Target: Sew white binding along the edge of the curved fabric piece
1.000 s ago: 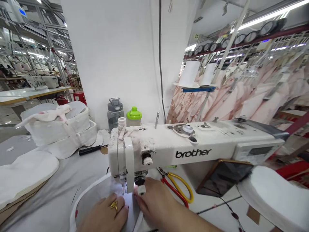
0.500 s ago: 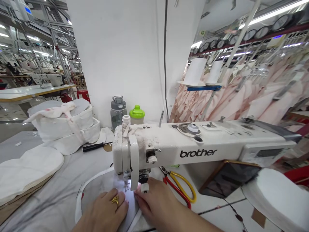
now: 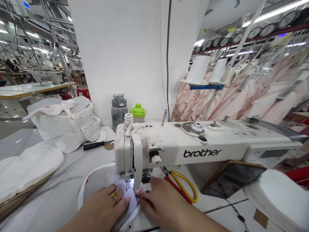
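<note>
Fabric panel (image 3: 98, 177) best steadied by flat, open L hand (image 3: 103, 206), edge pinched narrowly by R hand (image 3: 161, 196), fed evenly twd. table's (image 3: 96, 159) far edge.

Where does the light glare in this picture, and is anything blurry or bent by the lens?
Head view: a small white glare sits by the needle area of the sewing machine, and the ceiling light is bright; soft, faint shadows streak the table; the hanging pink garments look smeared, though "brother" reads clearly; edges seem stretched, probably by a wide lens.
</note>
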A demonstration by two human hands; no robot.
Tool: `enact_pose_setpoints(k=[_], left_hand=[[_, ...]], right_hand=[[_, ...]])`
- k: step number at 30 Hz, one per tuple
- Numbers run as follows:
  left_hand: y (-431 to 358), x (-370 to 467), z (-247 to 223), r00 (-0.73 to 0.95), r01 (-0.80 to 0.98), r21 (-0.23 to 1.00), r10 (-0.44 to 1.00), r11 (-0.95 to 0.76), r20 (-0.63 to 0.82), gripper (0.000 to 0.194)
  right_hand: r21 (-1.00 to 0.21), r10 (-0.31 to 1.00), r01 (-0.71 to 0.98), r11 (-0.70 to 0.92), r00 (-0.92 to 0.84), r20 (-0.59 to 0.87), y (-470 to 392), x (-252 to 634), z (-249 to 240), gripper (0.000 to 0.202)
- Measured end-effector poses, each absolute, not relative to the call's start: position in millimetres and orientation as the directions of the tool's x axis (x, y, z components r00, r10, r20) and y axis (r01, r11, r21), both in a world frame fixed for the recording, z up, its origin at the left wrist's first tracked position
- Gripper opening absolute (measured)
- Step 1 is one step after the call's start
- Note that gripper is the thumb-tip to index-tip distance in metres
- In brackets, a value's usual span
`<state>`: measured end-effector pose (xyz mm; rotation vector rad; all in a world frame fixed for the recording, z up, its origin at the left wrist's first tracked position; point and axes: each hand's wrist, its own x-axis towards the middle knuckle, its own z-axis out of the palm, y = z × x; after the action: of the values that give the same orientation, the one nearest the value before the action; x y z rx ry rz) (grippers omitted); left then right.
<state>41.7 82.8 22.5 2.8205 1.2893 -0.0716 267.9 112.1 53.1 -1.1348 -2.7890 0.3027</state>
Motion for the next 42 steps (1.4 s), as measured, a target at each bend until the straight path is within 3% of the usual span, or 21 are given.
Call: enact_pose_setpoints(k=[10, 20, 23, 30, 33, 37, 42], left_hand=[[80, 33, 14, 0.633, 0.762, 0.102, 0.769, -0.639, 0.088, 0.066], [75, 38, 38, 0.606, 0.785, 0.142, 0.795, -0.603, 0.027, 0.066], [75, 35, 39, 0.609, 0.774, 0.164, 0.790, -0.611, 0.071, 0.072], [83, 16, 22, 0.683, 0.692, 0.080, 0.686, -0.718, 0.252, 0.067], [93, 12, 19, 0.746, 0.630, 0.041, 0.619, -0.775, 0.245, 0.058], [105, 8, 24, 0.753, 0.621, 0.127, 0.633, -0.774, 0.180, 0.052], [112, 2, 31, 0.755, 0.586, 0.259, 0.634, -0.768, 0.170, 0.059]], right_hand=[[-0.156, 0.708, 0.704, 0.693, -0.705, -0.039, 109, 263, 56, 0.023], [-0.232, 0.677, 0.666, 0.709, -0.735, -0.043, 109, 265, 55, 0.025], [-0.227, 0.671, 0.666, 0.710, -0.738, -0.068, 108, 265, 57, 0.027], [-0.233, 0.666, 0.652, 0.722, -0.746, -0.024, 106, 264, 50, 0.025], [-0.256, 0.666, 0.646, 0.719, -0.746, -0.012, 105, 261, 47, 0.026], [-0.222, 0.677, 0.668, 0.710, -0.735, -0.046, 102, 257, 49, 0.033], [-0.184, 0.660, 0.665, 0.724, -0.745, -0.096, 103, 256, 51, 0.035]])
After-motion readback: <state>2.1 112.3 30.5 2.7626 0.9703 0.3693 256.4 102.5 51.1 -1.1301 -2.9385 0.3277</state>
